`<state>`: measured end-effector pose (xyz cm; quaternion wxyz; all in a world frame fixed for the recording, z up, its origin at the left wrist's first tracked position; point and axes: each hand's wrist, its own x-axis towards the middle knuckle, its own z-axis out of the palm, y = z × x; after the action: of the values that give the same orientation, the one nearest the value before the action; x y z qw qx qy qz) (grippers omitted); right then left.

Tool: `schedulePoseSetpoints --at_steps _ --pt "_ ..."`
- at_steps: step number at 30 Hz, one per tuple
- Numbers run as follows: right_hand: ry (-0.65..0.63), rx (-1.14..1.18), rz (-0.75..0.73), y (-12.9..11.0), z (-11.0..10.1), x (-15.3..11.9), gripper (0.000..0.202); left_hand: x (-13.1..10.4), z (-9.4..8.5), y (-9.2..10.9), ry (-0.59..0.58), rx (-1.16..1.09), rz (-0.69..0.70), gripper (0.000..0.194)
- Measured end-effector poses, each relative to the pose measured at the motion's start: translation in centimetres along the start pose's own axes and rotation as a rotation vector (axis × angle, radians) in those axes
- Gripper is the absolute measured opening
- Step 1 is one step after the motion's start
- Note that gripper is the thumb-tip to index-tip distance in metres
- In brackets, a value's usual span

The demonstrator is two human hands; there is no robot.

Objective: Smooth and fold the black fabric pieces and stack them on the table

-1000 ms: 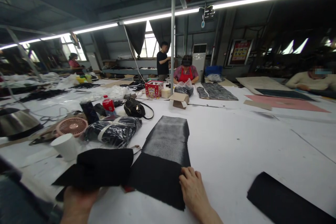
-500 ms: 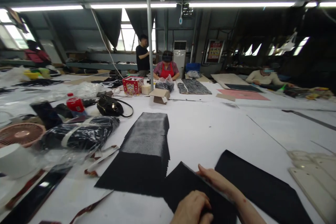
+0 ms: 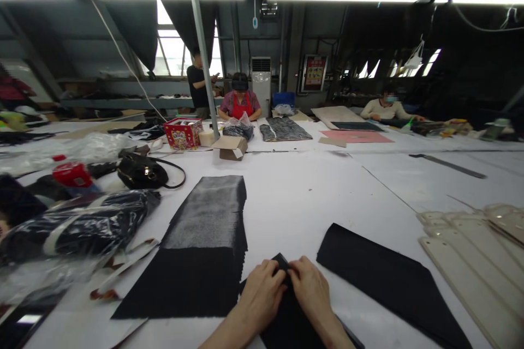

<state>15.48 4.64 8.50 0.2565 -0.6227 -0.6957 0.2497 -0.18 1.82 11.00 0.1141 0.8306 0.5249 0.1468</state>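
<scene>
Clock centred on hands, 12 = far side. Pinching upper end of black piece (image 3: 291, 323) with left hand (image 3: 262, 290) and right hand (image 3: 310, 284), fingertips drawn in and nearly meeting near its tip. Can't tell exact thumb placement, partly hidden. Running from there toward 6, out past lower edge of view, over white bench (image 3: 286, 196). Can't tell whether flat on bench or slightly lifted.

Just beyond left hand, 9 to 10: see grey-and-black panel (image 3: 192, 278), lying flat, greyed at far end, plain black at near end, ragged along right edge. Just beside right hand, 3: see second black panel (image 3: 385, 278), flat, slanting down toward 4. Past that, also 3: see pale plates (image 3: 458, 267), overlapping.

Further out, 9 to 10: see plastic-wrapped bundle (image 3: 85, 223) with light band. At 10: see black handbag (image 3: 139, 172), then red bottle (image 3: 71, 174). At 11: see carton (image 3: 229, 147) and red patterned box (image 3: 180, 135). Behind carton: see person in red apron (image 3: 241, 104). At 1: see pink sheet (image 3: 364, 137). At 2: see long dark blade-like strip (image 3: 452, 167).
</scene>
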Motion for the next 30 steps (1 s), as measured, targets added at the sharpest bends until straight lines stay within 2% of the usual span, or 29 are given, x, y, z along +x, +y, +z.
schedulePoseSetpoints --at_steps 4,7,10,18,30 --pt "0.296 -0.257 -0.278 0.8 2.1 -1.5 0.026 0.7 0.2 -0.6 -0.042 0.042 0.028 0.027" --pt "0.371 -0.34 -0.396 1.3 2.9 -1.9 0.03 0.9 0.7 -0.9 -0.027 0.063 0.047 0.044" --pt "0.355 -0.375 -0.443 1.4 3.1 -1.9 0.037 1.0 1.2 -1.1 -0.015 0.081 0.065 0.053" --pt "0.333 -0.389 -0.491 1.0 3.0 -1.8 0.04 0.8 1.3 -1.7 0.033 0.046 0.052 0.045" --pt "0.291 -0.477 -0.491 0.4 3.0 -1.9 0.038 0.7 1.8 -1.8 0.063 0.009 0.006 0.044"
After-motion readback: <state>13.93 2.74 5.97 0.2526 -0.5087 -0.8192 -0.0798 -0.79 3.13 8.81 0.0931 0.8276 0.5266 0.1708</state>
